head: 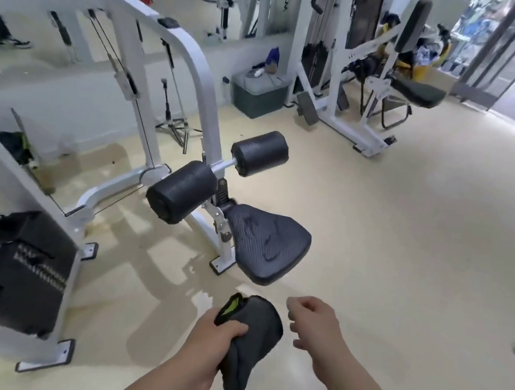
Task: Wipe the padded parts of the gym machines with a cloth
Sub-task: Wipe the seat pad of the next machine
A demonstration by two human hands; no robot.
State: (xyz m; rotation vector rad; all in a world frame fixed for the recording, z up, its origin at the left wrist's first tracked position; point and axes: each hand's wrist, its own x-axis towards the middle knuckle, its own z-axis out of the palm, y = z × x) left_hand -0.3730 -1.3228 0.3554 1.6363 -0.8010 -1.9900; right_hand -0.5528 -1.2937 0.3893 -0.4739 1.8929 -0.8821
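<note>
**Before the white machine, cloth in my left hand**

Low in front of me, my left hand (pixel 217 337) grips the cloth (pixel 255 335), fingers curled round its bunched middle; the cloth is dark grey with a lime-green edge showing at the top, and its loose end hangs below my fist; my right hand (pixel 314 323) is just beside it, apart from it, fingers loosely bent and holding nothing. Ahead and below lies the black seat pad (pixel 267 245), textured and creased, fixed to the white frame (pixel 198 66); behind it sit two black roller pads on one bar, the near roller (pixel 180 196) to the left and the far roller (pixel 260 153) to the right. The cloth touches none of them. A black weight stack (pixel 20 271) stands at the left; a green box (pixel 259 97) sits against the far wall on the pale floor (pixel 406 247).
</note>
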